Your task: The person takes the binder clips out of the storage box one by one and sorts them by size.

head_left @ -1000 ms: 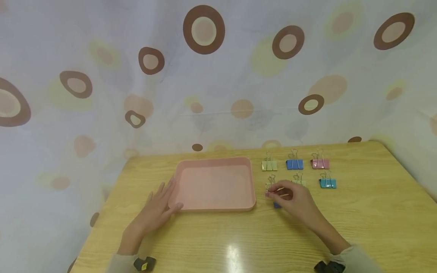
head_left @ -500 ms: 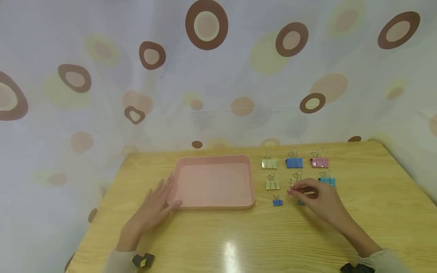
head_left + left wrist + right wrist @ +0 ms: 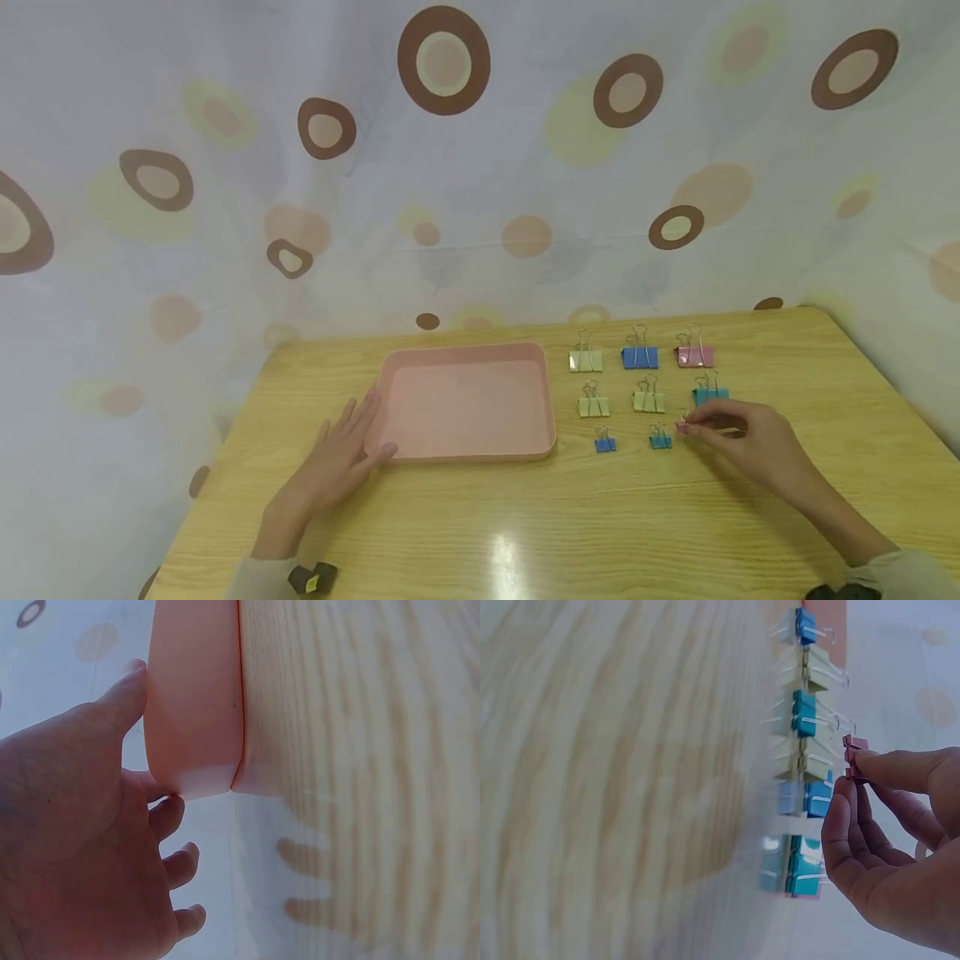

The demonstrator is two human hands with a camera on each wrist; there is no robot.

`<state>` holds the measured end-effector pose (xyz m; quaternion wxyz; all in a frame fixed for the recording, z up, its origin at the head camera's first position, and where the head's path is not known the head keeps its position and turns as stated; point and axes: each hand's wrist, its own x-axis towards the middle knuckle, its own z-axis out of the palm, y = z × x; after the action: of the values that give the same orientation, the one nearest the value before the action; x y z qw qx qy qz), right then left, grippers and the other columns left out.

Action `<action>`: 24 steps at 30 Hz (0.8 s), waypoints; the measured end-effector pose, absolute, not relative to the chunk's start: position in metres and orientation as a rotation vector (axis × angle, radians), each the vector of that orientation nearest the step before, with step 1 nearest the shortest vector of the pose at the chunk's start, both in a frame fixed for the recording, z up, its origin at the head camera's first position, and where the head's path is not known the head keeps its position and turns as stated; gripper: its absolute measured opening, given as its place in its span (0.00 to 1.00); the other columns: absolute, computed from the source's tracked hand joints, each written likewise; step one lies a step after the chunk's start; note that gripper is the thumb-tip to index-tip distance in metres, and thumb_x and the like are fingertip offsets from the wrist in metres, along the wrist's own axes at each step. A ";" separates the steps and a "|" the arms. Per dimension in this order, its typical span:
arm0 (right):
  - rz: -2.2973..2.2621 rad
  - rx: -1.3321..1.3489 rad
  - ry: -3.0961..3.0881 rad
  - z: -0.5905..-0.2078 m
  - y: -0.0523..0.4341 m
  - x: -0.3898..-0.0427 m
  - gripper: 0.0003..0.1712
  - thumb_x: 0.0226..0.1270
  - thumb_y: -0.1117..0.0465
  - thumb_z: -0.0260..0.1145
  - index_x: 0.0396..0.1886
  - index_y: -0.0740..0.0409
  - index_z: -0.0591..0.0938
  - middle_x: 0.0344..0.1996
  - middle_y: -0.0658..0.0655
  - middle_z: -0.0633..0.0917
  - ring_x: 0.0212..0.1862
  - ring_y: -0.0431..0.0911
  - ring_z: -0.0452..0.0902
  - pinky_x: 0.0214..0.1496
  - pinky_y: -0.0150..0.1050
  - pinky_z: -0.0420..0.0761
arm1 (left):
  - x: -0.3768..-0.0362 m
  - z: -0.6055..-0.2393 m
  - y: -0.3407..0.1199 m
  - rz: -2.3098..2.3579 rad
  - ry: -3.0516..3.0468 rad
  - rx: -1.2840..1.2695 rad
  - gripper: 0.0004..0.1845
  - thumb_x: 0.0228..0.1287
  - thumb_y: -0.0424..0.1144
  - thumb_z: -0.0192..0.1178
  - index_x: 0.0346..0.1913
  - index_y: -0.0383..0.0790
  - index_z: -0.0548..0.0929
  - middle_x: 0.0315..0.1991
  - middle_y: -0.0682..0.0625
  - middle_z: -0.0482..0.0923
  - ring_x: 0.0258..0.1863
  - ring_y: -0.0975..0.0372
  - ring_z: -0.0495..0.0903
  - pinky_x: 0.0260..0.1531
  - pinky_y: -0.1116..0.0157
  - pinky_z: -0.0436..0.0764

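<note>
Between thumb and fingertips, my right hand (image 3: 750, 437) pinches a small pink binder clip (image 3: 682, 427). In the right wrist view this pink clip (image 3: 855, 756) is held above the tabletop. Just left of it stands a small teal binder clip (image 3: 661, 442), then a small blue one (image 3: 605, 445). A larger teal binder clip (image 3: 711, 395) is partly behind my right hand. My left hand (image 3: 337, 458) rests against the left side of a pink tray (image 3: 472, 457), its fingers extended. In the left wrist view, the thumb and fingers touch the tray's wall (image 3: 196, 697).
The back row holds a pale yellow binder clip (image 3: 585, 361), a blue one (image 3: 640, 358) and a pink one (image 3: 696, 357). Two pale yellow clips, the left one (image 3: 593, 407) and the right one (image 3: 648, 402), stand in the middle row. Behind the wooden table (image 3: 420, 525) hangs a patterned curtain (image 3: 480, 167).
My right hand has moved to the right with the small pink binder clip, past the small blue and teal clips, which now show fully. The left hand stays at the tray.
</note>
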<state>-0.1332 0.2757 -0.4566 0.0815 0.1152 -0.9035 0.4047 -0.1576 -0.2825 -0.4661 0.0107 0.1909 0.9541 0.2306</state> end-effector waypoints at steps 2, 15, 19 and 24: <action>1.180 0.313 -2.745 -0.458 0.282 -0.133 0.05 0.66 0.63 0.74 0.40 0.56 0.89 0.38 0.55 0.91 0.35 0.35 0.86 0.36 0.29 0.84 | -0.158 -0.466 -0.283 0.733 2.980 0.600 0.43 0.78 0.57 0.52 0.82 0.36 0.49 0.82 0.40 0.46 0.79 0.35 0.44 0.69 0.27 0.39; 1.026 0.222 -2.952 -0.463 0.314 -0.135 0.07 0.67 0.56 0.74 0.39 0.53 0.90 0.34 0.48 0.90 0.35 0.35 0.85 0.39 0.32 0.81 | -0.159 -0.462 -0.284 0.704 2.962 0.573 0.43 0.79 0.58 0.51 0.83 0.36 0.48 0.83 0.42 0.44 0.79 0.36 0.43 0.70 0.28 0.40; 1.018 0.218 -2.975 -0.463 0.317 -0.137 0.09 0.68 0.56 0.74 0.41 0.56 0.90 0.35 0.50 0.90 0.36 0.38 0.85 0.39 0.32 0.81 | -0.158 -0.461 -0.285 0.720 2.942 0.562 0.44 0.79 0.57 0.52 0.83 0.35 0.47 0.83 0.41 0.44 0.79 0.36 0.42 0.70 0.28 0.39; 1.014 0.189 -2.992 -0.463 0.317 -0.139 0.13 0.67 0.54 0.74 0.42 0.59 0.90 0.35 0.51 0.90 0.37 0.39 0.86 0.40 0.32 0.80 | -0.160 -0.459 -0.286 0.727 2.933 0.571 0.44 0.78 0.56 0.53 0.82 0.34 0.48 0.82 0.40 0.45 0.79 0.35 0.43 0.70 0.28 0.40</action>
<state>-0.1387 0.3170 -0.4634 -0.0118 0.0597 -0.9453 0.3204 -0.1601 -0.2861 -0.4586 0.0330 0.1856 0.9532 0.2362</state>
